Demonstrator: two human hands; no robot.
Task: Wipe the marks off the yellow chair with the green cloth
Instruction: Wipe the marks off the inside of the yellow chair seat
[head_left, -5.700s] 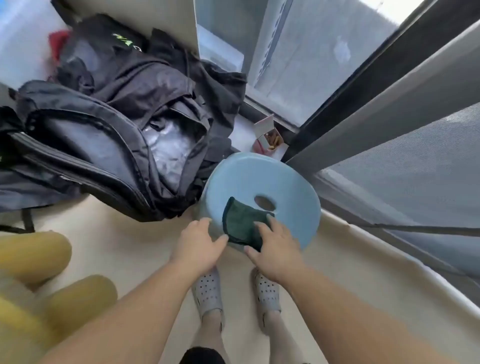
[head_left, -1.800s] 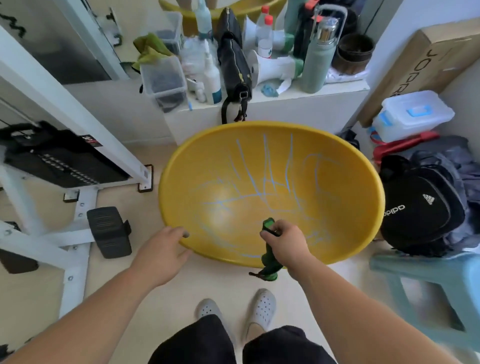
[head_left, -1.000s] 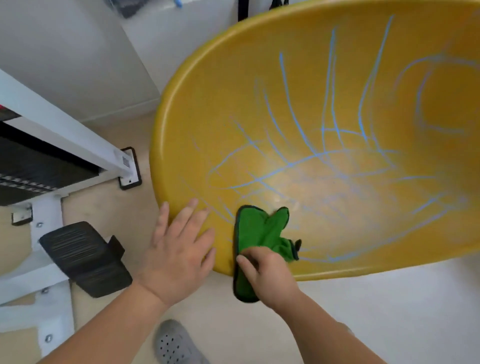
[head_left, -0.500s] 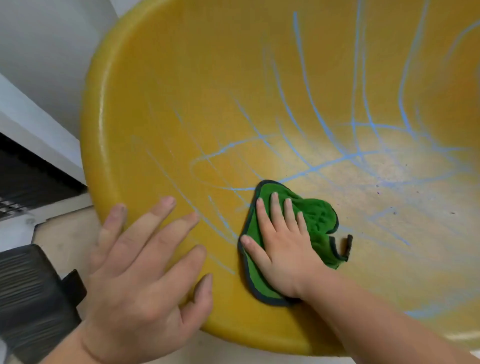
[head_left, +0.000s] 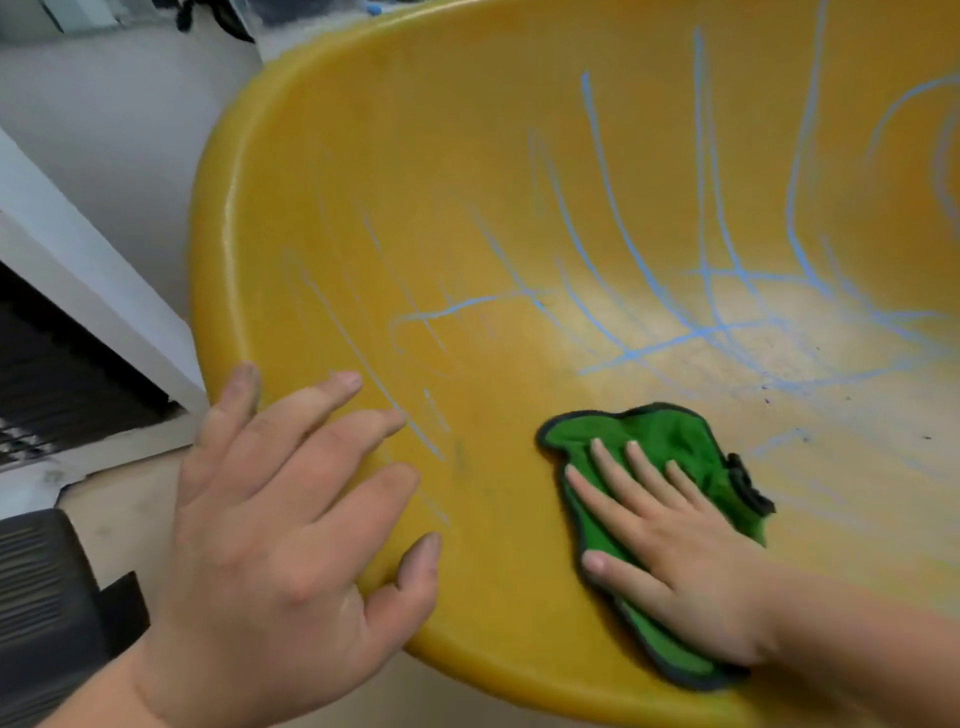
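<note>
- pale floor (head_left: 124, 499) shows at the lower left, below the rim of a yellow chair (head_left: 493, 171) whose curved shell fills most of the view.
- blue marks (head_left: 649, 348) cross the inside of the shell in long curved lines, densest toward the middle and right; fainter strokes run near the left rim.
- green cloth (head_left: 670, 436), dark-edged and bunched, lies on the lower part of the shell, just below the densest marks, and its near end reaches the front rim.
- right hand (head_left: 680, 561) presses palm down on the cloth, 4 fingers straight and close together, thumb spread out to the left at the cloth's edge.
- left hand (head_left: 280, 535) rests flat on the chair's left front rim, fingers straight and spread wide, thumb lying inside the shell; it does not touch the cloth.
- white beam (head_left: 78, 260) slants past the chair on the left, and a black ribbed part (head_left: 36, 597) sits low at the left edge.
</note>
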